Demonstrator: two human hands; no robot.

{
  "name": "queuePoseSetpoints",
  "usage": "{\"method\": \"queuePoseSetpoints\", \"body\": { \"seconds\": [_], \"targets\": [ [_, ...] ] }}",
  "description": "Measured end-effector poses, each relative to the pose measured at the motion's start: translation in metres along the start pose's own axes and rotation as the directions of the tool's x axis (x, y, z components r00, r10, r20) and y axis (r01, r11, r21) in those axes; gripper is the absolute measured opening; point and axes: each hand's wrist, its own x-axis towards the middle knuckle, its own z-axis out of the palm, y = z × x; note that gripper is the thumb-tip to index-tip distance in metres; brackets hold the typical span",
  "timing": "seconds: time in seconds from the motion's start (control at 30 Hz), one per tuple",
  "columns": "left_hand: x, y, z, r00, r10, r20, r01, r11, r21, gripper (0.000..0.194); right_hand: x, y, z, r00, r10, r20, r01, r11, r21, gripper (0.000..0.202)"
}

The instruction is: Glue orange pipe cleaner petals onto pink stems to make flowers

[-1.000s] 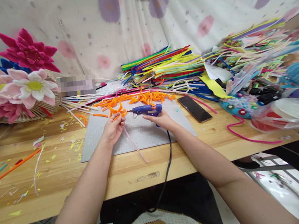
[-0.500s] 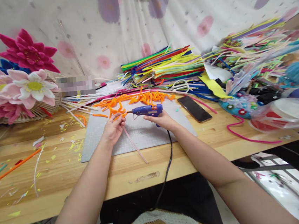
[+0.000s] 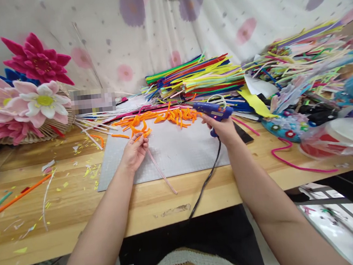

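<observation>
My left hand [image 3: 135, 152] pinches a small orange fuzzy piece [image 3: 145, 133] over the left part of the grey cutting mat [image 3: 173, 160]. A thin pale pink stem [image 3: 162, 173] slants down from those fingers toward the mat's front edge. Wrapped round the handle of a blue glue gun [image 3: 213, 110] is my right hand [image 3: 223, 130], above the mat's right side. The gun's nozzle points left, over the curled orange pieces [image 3: 179, 116] along the back of the mat. A black cord [image 3: 204, 184] hangs from the gun.
Bundles of coloured pipe cleaners [image 3: 199, 78] lie at the back. A phone [image 3: 244, 136] is partly hidden behind my right hand. Fuzzy flowers [image 3: 44, 101] stand at the left, and a clear plastic tub [image 3: 336, 138] at the right. Yellow scraps dot the left tabletop.
My right hand has moved the glue gun right and slightly back, away from the orange piece. My left hand stays nearly in place with its hold.
</observation>
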Motion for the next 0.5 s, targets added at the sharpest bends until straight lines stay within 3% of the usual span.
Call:
{"method": "queuePoseSetpoints", "body": {
  "seconds": [0.1,0.23,0.37,0.5],
  "targets": [
    [0.0,0.001,0.0,1.0,-0.001,0.002,0.001,1.0,-0.014,0.016,0.005,0.007,-0.021,0.999,0.005,-0.049,-0.008,0.998,-0.057,0.033],
    [0.001,0.002,-0.001,1.0,-0.006,0.007,0.006,0.999,-0.036,0.016,0.005,0.024,-0.039,0.994,0.096,-0.048,-0.107,0.943,-0.316,0.044],
    [0.002,0.001,-0.003,1.0,-0.003,-0.001,0.003,0.999,-0.035,0.016,0.003,0.043,-0.043,0.977,0.134,-0.164,-0.203,0.809,-0.551,0.051],
    [0.002,0.0,-0.004,1.0,0.005,-0.007,-0.005,1.0,-0.015,0.015,0.002,0.049,-0.037,0.97,0.159,-0.183,-0.24,0.745,-0.623,0.054]
  ]
}}
